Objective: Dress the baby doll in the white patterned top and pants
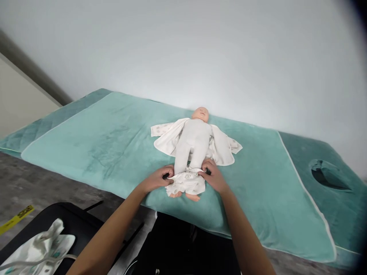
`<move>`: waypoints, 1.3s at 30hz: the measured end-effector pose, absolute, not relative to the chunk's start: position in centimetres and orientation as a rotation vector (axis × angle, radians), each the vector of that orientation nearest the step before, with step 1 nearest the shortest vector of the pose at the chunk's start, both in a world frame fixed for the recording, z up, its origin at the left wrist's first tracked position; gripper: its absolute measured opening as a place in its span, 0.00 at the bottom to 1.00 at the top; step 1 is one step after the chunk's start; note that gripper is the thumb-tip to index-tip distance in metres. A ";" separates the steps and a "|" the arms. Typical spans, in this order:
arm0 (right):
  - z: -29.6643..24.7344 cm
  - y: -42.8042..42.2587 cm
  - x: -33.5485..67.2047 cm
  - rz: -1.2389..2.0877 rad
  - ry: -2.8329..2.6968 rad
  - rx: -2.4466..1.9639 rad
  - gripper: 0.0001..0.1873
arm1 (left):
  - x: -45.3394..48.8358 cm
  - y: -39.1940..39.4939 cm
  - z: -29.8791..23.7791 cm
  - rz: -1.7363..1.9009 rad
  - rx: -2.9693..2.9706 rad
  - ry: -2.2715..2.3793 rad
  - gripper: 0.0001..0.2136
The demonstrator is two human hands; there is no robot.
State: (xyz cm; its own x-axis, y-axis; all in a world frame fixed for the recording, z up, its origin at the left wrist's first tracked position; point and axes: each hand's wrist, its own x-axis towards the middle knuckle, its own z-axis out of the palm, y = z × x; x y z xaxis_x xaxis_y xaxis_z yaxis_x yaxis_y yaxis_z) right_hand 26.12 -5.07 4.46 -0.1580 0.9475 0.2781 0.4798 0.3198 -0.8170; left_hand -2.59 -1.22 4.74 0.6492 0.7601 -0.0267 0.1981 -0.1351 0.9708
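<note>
A baby doll (196, 135) with a white cloth body lies on its back, head toward the wall and feet toward me. Its white printed jacket (225, 147) hangs open at both sides, the sleeves spread outward. Small printed trousers (187, 182) are bunched around the lower legs, with the feet showing below the hems. My left hand (159, 178) pinches the waistband on the left side. On the right side, my right hand (211, 173) grips the same waistband, fingers curled beside the leg.
A teal cover (114, 149) lies over the padded bed, which has a face hole (328, 175) at its right end. White patterned cloths (43, 246) and a grey cord rest on a black chair (69, 214) at lower left. A pale wall (183, 49) stands behind.
</note>
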 end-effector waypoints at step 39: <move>2.6 -2.8 23.5 0.682 -1.238 -1.394 0.09 | 3.2 6.1 2.2 1.407 1.720 1.373 0.11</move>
State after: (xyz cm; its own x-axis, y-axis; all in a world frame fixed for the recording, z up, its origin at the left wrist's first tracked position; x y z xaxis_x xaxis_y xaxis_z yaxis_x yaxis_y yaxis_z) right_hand 23.50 -2.79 2.62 0.2890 0.9287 0.2324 0.2997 0.1428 -0.9433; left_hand 3.19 6.06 2.16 -0.0556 0.9168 0.3955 0.3728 -0.3484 0.8600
